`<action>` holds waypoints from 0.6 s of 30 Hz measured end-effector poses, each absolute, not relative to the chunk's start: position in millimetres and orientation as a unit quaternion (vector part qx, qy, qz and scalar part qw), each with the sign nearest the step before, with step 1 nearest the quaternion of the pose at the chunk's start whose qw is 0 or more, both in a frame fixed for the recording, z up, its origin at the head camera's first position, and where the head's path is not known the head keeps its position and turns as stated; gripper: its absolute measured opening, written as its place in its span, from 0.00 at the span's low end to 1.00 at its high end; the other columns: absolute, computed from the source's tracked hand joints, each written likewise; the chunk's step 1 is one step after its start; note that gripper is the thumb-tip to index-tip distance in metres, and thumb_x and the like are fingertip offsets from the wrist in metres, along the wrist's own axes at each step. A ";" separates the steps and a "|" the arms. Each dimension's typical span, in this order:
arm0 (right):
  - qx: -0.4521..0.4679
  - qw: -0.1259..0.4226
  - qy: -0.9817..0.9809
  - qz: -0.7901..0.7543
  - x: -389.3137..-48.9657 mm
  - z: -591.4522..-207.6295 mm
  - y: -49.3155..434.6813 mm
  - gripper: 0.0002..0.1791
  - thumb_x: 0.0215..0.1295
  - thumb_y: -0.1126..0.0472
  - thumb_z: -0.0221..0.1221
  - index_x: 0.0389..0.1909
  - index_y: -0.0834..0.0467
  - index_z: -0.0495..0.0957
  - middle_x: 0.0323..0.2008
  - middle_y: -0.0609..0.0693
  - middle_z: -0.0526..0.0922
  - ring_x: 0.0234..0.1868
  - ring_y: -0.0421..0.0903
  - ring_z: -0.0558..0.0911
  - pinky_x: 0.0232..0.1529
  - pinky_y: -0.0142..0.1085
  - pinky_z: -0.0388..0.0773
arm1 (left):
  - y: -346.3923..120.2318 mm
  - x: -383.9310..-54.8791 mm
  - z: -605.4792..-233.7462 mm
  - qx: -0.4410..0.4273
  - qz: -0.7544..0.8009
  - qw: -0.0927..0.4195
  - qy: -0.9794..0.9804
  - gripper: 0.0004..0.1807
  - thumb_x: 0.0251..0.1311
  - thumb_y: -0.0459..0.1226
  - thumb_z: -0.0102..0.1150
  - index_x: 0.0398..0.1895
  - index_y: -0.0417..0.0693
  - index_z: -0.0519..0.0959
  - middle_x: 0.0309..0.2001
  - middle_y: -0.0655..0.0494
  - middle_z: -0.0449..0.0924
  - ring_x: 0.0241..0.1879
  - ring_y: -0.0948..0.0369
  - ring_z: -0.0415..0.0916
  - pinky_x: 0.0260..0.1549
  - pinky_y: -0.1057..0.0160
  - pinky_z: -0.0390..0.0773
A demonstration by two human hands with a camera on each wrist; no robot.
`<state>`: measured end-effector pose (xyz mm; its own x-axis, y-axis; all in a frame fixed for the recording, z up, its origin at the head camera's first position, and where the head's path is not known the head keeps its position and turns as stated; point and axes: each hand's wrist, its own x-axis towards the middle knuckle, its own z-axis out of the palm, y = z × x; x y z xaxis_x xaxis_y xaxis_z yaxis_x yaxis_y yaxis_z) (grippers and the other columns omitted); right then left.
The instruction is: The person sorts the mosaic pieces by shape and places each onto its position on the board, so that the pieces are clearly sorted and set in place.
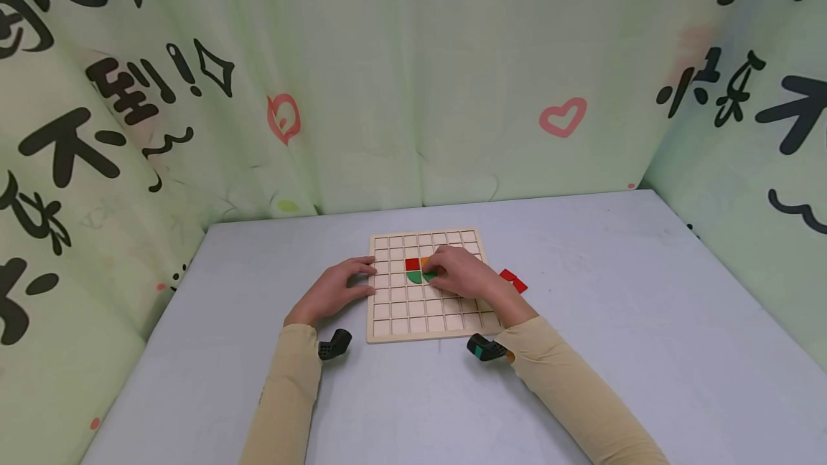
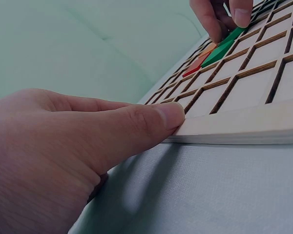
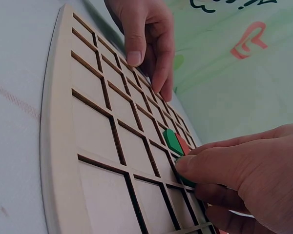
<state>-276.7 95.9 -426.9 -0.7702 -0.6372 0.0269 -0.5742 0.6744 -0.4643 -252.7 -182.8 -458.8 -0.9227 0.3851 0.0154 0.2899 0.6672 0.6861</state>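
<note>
A square wooden grid board lies on the table. My left hand rests at its left rim, thumb and fingertips touching the edge with a gap between them. My right hand is over the middle cells, thumb and fingers pinching a green piece that they partly hide. Beside that piece sits another green piece with a curved side. A red square lies just above it. An orange piece shows next to the red one, partly covered by the right hand.
Several loose red pieces lie by the board's right edge, partly behind the right forearm. A white cloth covers the table. Pale green curtains with dark lettering and hearts stand behind and at both sides.
</note>
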 end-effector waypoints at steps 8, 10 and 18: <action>-0.329 0.068 0.913 -0.230 -276.5 -427.6 95.2 0.11 0.64 0.65 0.63 0.47 0.61 0.84 0.44 0.51 0.81 0.47 0.48 0.77 0.50 0.39 0.79 | -182.2 -251.8 -457.9 0.183 0.363 0.067 0.911 0.22 0.61 0.42 0.66 0.57 0.45 0.79 0.70 0.53 0.66 0.71 0.52 0.59 0.70 0.52 0.62; -0.328 0.068 0.914 -0.231 -276.4 -427.7 95.2 0.11 0.64 0.65 0.63 0.47 0.61 0.84 0.44 0.51 0.81 0.46 0.48 0.77 0.50 0.39 0.79 | -182.1 -251.6 -457.6 0.182 0.364 0.067 0.911 0.22 0.61 0.42 0.66 0.57 0.45 0.79 0.70 0.53 0.66 0.71 0.52 0.59 0.70 0.52 0.62; -0.329 0.062 0.914 -0.228 -277.4 -428.2 94.7 0.12 0.64 0.66 0.63 0.47 0.61 0.84 0.44 0.51 0.81 0.47 0.48 0.78 0.51 0.39 0.79 | -182.1 -251.9 -457.6 0.180 0.363 0.068 0.912 0.22 0.60 0.42 0.67 0.57 0.45 0.79 0.70 0.53 0.66 0.71 0.52 0.59 0.69 0.52 0.62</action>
